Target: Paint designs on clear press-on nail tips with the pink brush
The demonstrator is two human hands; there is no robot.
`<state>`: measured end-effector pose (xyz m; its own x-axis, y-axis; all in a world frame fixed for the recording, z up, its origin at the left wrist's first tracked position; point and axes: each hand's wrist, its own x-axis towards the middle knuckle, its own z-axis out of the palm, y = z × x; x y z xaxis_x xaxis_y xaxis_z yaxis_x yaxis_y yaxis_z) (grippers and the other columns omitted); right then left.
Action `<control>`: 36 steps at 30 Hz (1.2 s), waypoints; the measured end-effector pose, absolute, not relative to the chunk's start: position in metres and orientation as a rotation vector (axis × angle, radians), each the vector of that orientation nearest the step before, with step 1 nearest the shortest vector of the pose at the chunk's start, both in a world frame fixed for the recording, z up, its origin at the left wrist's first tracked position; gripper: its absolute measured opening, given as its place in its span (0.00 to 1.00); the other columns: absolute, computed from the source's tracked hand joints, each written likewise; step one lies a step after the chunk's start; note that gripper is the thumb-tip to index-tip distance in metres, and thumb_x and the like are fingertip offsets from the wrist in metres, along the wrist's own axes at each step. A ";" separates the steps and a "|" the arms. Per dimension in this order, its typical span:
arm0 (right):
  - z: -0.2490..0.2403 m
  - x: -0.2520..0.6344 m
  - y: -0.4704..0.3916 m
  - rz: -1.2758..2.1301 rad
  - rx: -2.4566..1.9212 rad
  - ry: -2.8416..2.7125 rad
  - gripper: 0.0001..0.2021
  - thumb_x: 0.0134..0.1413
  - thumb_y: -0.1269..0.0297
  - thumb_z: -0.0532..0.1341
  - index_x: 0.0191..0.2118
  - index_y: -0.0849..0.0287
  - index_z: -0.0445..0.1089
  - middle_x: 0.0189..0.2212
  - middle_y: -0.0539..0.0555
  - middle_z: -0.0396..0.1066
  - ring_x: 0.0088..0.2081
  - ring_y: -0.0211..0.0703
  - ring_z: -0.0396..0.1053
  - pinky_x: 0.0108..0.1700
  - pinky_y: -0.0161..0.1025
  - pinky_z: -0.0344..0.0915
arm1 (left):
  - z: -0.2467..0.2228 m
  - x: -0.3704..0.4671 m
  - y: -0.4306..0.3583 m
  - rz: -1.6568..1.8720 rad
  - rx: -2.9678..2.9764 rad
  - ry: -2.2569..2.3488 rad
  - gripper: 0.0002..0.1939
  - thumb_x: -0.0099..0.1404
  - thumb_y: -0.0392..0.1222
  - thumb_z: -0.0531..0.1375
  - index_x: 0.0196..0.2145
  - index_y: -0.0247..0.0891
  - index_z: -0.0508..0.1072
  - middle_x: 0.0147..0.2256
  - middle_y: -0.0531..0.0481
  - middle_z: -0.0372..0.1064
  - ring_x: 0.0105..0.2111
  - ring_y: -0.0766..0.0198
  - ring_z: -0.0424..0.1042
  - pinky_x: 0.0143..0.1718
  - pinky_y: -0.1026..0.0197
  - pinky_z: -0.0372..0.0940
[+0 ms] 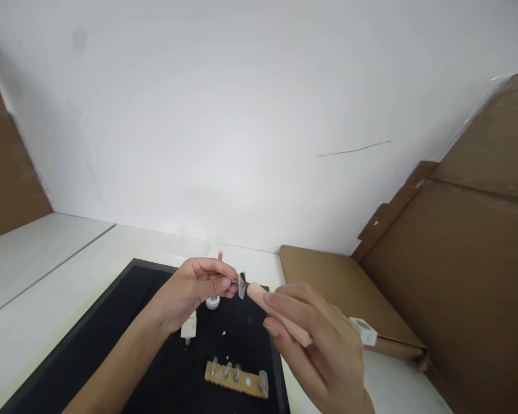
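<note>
My left hand [202, 282] pinches a thin metal stem between thumb and fingers. At the stem's end is a small clear plastic piece [242, 286], roughly upright. My right hand [315, 339] is closed around the peach handle [280, 315] of a slim tool. The tool's dark tip [247, 283] points left and meets or overlaps the clear piece; I cannot tell whether they touch. Below the hands, a tan strip [254, 384] with a wavy edge carries several clear, nail-tip-shaped pieces [227, 370]. The tool's exact kind does not show.
A black mat [181, 379] lies on the white table [30, 287]. Behind my left hand are a round white item [213, 302] and a white block [189, 326] with a metal end. Flat cardboard [323, 276] and a small white box [363, 332] are at right.
</note>
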<state>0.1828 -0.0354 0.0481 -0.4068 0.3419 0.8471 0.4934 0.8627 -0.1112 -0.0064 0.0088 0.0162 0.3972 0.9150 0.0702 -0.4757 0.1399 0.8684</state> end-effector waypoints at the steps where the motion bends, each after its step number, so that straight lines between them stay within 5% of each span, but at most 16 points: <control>1: 0.049 0.183 -0.036 -0.181 -0.599 -2.038 0.10 0.58 0.75 0.57 0.44 0.57 0.67 0.27 0.52 0.70 0.26 0.39 0.68 0.25 0.34 0.65 | 0.016 -0.006 0.009 1.086 0.966 0.560 0.09 0.48 0.41 0.73 0.26 0.36 0.81 0.25 0.51 0.75 0.27 0.69 0.71 0.33 0.67 0.65; 8: 0.046 0.183 -0.037 -0.058 -0.557 -2.030 0.07 0.55 0.76 0.56 0.37 0.57 0.66 0.22 0.50 0.68 0.22 0.37 0.64 0.22 0.34 0.61 | 0.014 -0.009 0.011 1.099 0.970 0.550 0.07 0.50 0.41 0.72 0.27 0.36 0.81 0.27 0.50 0.76 0.27 0.68 0.72 0.34 0.66 0.66; 16: 0.044 0.184 -0.034 -0.223 -0.629 -2.006 0.11 0.60 0.73 0.56 0.47 0.57 0.68 0.29 0.53 0.71 0.27 0.39 0.69 0.26 0.34 0.66 | 0.015 -0.008 0.008 1.097 0.980 0.566 0.10 0.47 0.42 0.74 0.26 0.35 0.81 0.25 0.52 0.75 0.26 0.70 0.71 0.32 0.68 0.65; 28: 0.048 0.186 -0.034 -0.142 -0.528 -2.082 0.06 0.57 0.75 0.55 0.37 0.58 0.66 0.21 0.49 0.67 0.23 0.38 0.65 0.23 0.35 0.61 | 0.015 -0.006 0.012 1.114 0.993 0.568 0.08 0.50 0.43 0.73 0.27 0.37 0.81 0.27 0.52 0.76 0.27 0.71 0.72 0.33 0.69 0.65; 36: 0.042 0.186 -0.034 -0.222 -0.631 -2.002 0.11 0.60 0.72 0.56 0.48 0.57 0.68 0.30 0.53 0.71 0.28 0.39 0.69 0.26 0.35 0.66 | 0.015 -0.007 0.010 1.100 0.993 0.572 0.10 0.48 0.44 0.73 0.26 0.37 0.81 0.25 0.52 0.75 0.26 0.71 0.72 0.32 0.70 0.65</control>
